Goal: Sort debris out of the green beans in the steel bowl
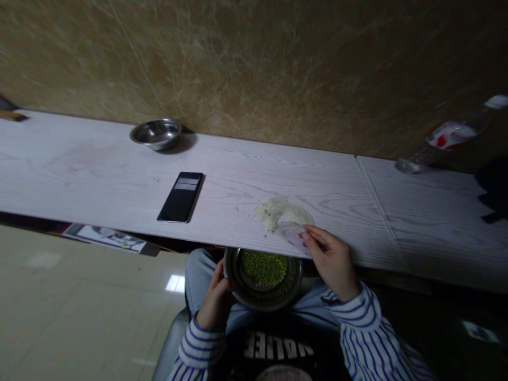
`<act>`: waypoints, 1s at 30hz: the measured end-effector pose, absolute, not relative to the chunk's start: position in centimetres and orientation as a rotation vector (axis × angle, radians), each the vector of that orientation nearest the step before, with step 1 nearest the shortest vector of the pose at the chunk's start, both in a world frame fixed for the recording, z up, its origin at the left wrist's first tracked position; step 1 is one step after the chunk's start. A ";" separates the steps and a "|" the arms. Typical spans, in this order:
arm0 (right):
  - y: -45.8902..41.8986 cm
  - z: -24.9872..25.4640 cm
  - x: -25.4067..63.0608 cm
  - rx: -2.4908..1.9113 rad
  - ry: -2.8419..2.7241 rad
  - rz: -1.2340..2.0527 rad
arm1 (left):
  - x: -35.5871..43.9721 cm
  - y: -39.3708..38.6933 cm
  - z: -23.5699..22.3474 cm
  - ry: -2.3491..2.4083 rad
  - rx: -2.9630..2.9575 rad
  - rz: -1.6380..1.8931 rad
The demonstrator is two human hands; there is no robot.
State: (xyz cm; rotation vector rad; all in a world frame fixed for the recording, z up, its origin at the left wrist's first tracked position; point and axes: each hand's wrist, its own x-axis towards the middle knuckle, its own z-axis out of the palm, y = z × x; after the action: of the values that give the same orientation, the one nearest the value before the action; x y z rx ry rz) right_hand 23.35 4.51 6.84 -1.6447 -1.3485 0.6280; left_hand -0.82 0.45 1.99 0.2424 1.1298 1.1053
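Note:
My left hand [216,299] grips the rim of a metal bowl [262,306], held over my lap just below the table edge. Inside it lie green beans [264,268], which look like mung beans. Between thumb and fingers, my right hand [331,259] pinches a thin clear plastic piece [291,234], rounded like a lid. That piece rests at the near side of a pile of white grains [280,209], probably rice, with a few dark specks in it. My right palm is hidden from view.
A black phone [181,197] lies on the white wood-grain table [230,159]. Against the wall stands a second metal bowl [156,133]. A clear bottle [448,136] with a red label is at the right, near a dark object [494,188]. Papers [111,238] show under the tabletop.

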 end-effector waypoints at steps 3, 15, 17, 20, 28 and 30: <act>4.6 6.8 22.8 -1.622 -1.370 0.676 | -0.8 0.4 2.3 1.126 0.244 1.123; 3.6 7.2 22.0 -1.621 -1.386 0.660 | -0.8 0.5 2.4 1.156 0.272 1.122; 3.6 7.1 21.6 -1.614 -1.401 0.666 | -0.8 0.5 2.5 1.170 0.268 1.125; 3.5 7.1 21.5 -1.618 -1.408 0.658 | -0.8 0.4 2.7 1.175 0.255 1.122; 3.4 7.0 23.1 -1.653 -1.343 0.615 | -0.7 0.5 2.6 1.158 0.270 1.108; 3.4 7.0 23.0 -1.645 -1.348 0.612 | -0.7 0.5 2.6 1.155 0.275 1.109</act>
State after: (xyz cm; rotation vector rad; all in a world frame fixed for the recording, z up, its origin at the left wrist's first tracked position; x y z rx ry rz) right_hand 23.01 3.43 7.01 -1.6452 -1.3476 0.6122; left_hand -0.70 0.50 2.61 0.2753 1.1553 1.1087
